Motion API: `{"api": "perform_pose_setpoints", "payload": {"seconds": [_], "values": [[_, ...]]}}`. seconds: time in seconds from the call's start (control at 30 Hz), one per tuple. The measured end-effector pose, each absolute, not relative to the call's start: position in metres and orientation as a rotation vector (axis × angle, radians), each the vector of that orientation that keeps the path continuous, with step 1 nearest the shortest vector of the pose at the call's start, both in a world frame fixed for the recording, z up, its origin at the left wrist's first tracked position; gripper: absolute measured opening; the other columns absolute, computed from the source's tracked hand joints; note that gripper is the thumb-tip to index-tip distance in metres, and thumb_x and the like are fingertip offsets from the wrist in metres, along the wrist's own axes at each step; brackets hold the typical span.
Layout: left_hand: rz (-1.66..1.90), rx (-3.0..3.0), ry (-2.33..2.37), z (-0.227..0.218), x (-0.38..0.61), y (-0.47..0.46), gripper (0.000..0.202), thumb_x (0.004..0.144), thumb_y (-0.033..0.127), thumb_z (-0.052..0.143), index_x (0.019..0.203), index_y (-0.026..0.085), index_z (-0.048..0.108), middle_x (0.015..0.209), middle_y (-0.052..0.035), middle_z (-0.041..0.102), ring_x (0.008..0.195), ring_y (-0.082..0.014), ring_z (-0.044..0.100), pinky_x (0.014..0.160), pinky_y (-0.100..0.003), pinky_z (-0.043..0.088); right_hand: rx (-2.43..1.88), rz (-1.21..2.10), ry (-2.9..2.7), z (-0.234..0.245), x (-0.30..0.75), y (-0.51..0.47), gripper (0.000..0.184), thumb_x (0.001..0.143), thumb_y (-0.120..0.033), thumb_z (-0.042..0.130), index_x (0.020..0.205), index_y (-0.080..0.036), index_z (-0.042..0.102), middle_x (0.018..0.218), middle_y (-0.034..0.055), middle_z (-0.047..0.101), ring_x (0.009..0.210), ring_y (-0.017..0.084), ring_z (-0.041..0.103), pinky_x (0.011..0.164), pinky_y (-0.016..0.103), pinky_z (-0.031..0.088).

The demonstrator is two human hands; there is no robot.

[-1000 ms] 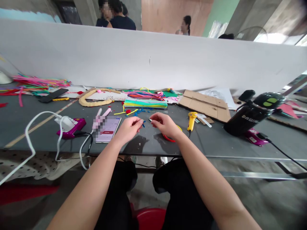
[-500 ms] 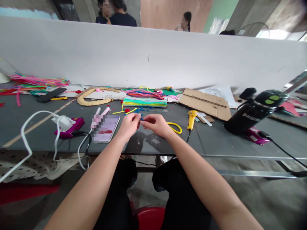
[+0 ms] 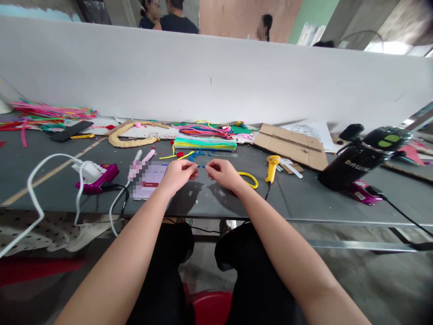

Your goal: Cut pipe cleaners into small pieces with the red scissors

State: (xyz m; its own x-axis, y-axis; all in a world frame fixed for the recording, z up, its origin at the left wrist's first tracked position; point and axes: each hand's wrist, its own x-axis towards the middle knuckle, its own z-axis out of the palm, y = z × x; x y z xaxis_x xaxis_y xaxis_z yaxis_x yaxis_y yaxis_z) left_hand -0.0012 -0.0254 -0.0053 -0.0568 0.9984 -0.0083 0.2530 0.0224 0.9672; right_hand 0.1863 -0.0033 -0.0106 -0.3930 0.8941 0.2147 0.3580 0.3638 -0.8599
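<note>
My left hand [image 3: 179, 174] and my right hand [image 3: 221, 173] hover just above the dark table [image 3: 209, 198], fingers pinched. Between them stretches a short blue pipe cleaner piece [image 3: 202, 167], held at both ends. A yellow pipe cleaner loop [image 3: 249, 179] lies right behind my right hand. A phone [image 3: 151, 179] lies to the left of my left hand.
A stack of coloured pipe cleaners [image 3: 204, 143] lies behind the hands, cardboard [image 3: 291, 145] to the right. A yellow tool [image 3: 271, 168], a black bottle [image 3: 361, 158], magenta glue guns [image 3: 98, 177] with white cable [image 3: 40, 180], and a white partition [image 3: 216, 76] surround the spot.
Both hands came together over the blue piece half a second ago, then drew slightly apart. The view shifted a little; a red loop seen under my right wrist is no longer visible.
</note>
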Motion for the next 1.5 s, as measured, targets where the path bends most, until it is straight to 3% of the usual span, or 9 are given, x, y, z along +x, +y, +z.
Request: {"api": "perform_pose_setpoints", "payload": {"seconds": [0.2, 0.4, 0.57, 0.73, 0.93, 1.1, 1.27, 1.4, 1.5], "values": [[1.21, 1.042, 1.312, -0.005, -0.001, -0.021, 0.01, 0.073, 0.013, 0.074, 0.081, 0.012, 0.068, 0.076, -0.0082, 0.074, 0.075, -0.019, 0.072, 0.08, -0.034, 0.058, -1.118, 0.95, -1.915, -0.013, 0.189, 0.003, 0.019, 0.084, -0.036, 0.06, 0.082, -0.019, 0.068, 0.07, 0.001, 0.069, 0.062, 0.013, 0.064, 0.062, 0.025, 0.048], [1.236, 0.762, 1.092, -0.002, -0.006, -0.012, 0.022, 0.079, 0.001, 0.06, 0.096, 0.01, 0.071, 0.074, -0.0046, 0.068, 0.065, -0.0082, 0.065, 0.064, -0.02, 0.053, -1.103, 0.969, -1.861, -0.017, 0.187, 0.009, 0.019, 0.083, -0.037, 0.061, 0.079, -0.018, 0.066, 0.067, 0.0001, 0.067, 0.06, 0.013, 0.063, 0.06, 0.024, 0.048], [1.207, 0.491, 0.999, -0.005, -0.005, 0.001, 0.024, 0.077, 0.001, 0.051, 0.09, 0.009, 0.07, 0.07, -0.0063, 0.065, 0.064, -0.0093, 0.062, 0.062, -0.022, 0.052, -1.108, 0.972, -1.85, -0.022, 0.187, 0.013, 0.02, 0.083, -0.037, 0.061, 0.079, -0.018, 0.065, 0.066, -0.0001, 0.066, 0.059, 0.012, 0.062, 0.059, 0.024, 0.048], [1.19, 0.39, 1.035, -0.008, 0.001, 0.009, 0.009, 0.08, 0.019, 0.058, 0.073, 0.013, 0.061, 0.063, -0.006, 0.061, 0.052, -0.01, 0.054, 0.047, -0.022, 0.044, -1.108, 0.996, -1.838, -0.023, 0.188, 0.014, 0.018, 0.082, -0.036, 0.061, 0.078, -0.018, 0.064, 0.066, -0.0002, 0.066, 0.059, 0.012, 0.062, 0.058, 0.024, 0.048], [1.123, 0.491, 0.936, -0.004, 0.004, 0.006, 0.034, 0.082, 0.026, 0.061, 0.059, 0.019, 0.038, 0.05, 0.0038, 0.042, 0.038, -0.006, 0.036, 0.035, -0.019, 0.025, -1.095, 0.994, -1.822, -0.026, 0.189, 0.015, 0.02, 0.082, -0.037, 0.062, 0.076, -0.018, 0.064, 0.065, -0.0005, 0.065, 0.058, 0.012, 0.061, 0.058, 0.024, 0.047], [1.082, 0.749, 1.058, 0.001, 0.004, -0.001, 0.027, 0.084, 0.034, 0.061, 0.065, 0.017, 0.052, 0.044, 0.009, 0.026, 0.034, -0.0051, 0.022, 0.035, -0.02, 0.013, -1.065, 1.017, -1.818, -0.026, 0.189, 0.015, 0.019, 0.082, -0.037, 0.062, 0.077, -0.018, 0.064, 0.065, -0.0004, 0.065, 0.058, 0.012, 0.061, 0.058, 0.024, 0.048], [0.98, 1.271, 1.379, -0.005, 0.0, -0.008, 0.03, 0.082, 0.046, 0.064, 0.078, 0.017, 0.064, 0.049, 0.0069, 0.033, 0.041, -0.0062, 0.029, 0.042, -0.022, 0.016, -1.024, 1.069, -1.868, -0.021, 0.19, 0.012, 0.017, 0.083, -0.033, 0.061, 0.084, -0.017, 0.066, 0.069, 0.0003, 0.066, 0.061, 0.012, 0.061, 0.06, 0.024, 0.048], [0.96, 1.562, 1.401, -0.013, -0.002, -0.007, 0.041, 0.086, 0.057, 0.056, 0.076, 0.018, 0.063, 0.056, 0.0032, 0.045, 0.05, -0.0103, 0.038, 0.049, -0.026, 0.026, -1.033, 0.996, -1.94, -0.021, 0.191, 0.011, 0.015, 0.085, -0.031, 0.059, 0.086, -0.017, 0.066, 0.072, 0.0007, 0.067, 0.064, 0.013, 0.062, 0.064, 0.025, 0.048], [0.914, 1.715, 1.36, -0.016, 0.0, -0.005, 0.042, 0.088, 0.056, 0.053, 0.071, 0.018, 0.059, 0.063, 0.0014, 0.051, 0.059, -0.0125, 0.044, 0.056, -0.028, 0.031, -1.044, 0.916, -1.997, -0.021, 0.191, 0.01, 0.015, 0.087, -0.029, 0.058, 0.086, -0.017, 0.068, 0.074, 0.0013, 0.069, 0.068, 0.014, 0.062, 0.067, 0.026, 0.047]]}}
